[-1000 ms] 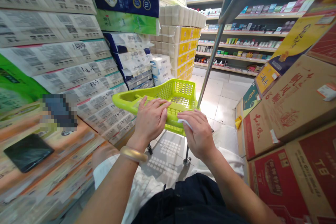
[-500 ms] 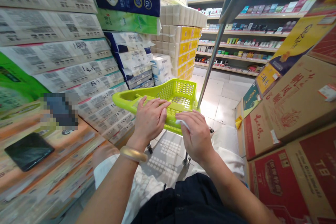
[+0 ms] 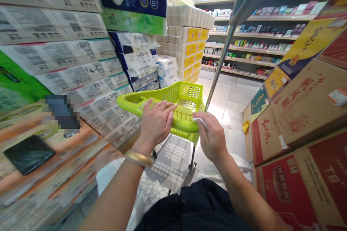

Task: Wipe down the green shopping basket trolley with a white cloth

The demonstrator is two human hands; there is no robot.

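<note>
A lime-green plastic shopping cart [image 3: 130, 100] with a perforated basket stands right in front of me. My left hand [image 3: 157, 119] lies over its near handle bar, fingers closed together on the bar. A gold-coloured bangle [image 3: 139, 157] circles the left wrist. At the right end of the handle, my right hand [image 3: 213, 135] pinches a small white tissue [image 3: 201, 122] between thumb and fingers. That hand is against the handle's right corner. Most of the tissue is hidden inside the hand.
Stacked packs of paper goods [image 3: 89, 50] rise on the left. A dark phone-like device [image 3: 29, 154] lies on orange packs. Cartons [image 3: 303, 104] are piled on the right. A metal pole [image 3: 219, 68] slants up beside the cart. Stocked shelves [image 3: 252, 47] stand behind.
My right hand has slid rightward along the handle with the tissue, reaching its right corner. My left hand has stayed almost in place on the bar.
</note>
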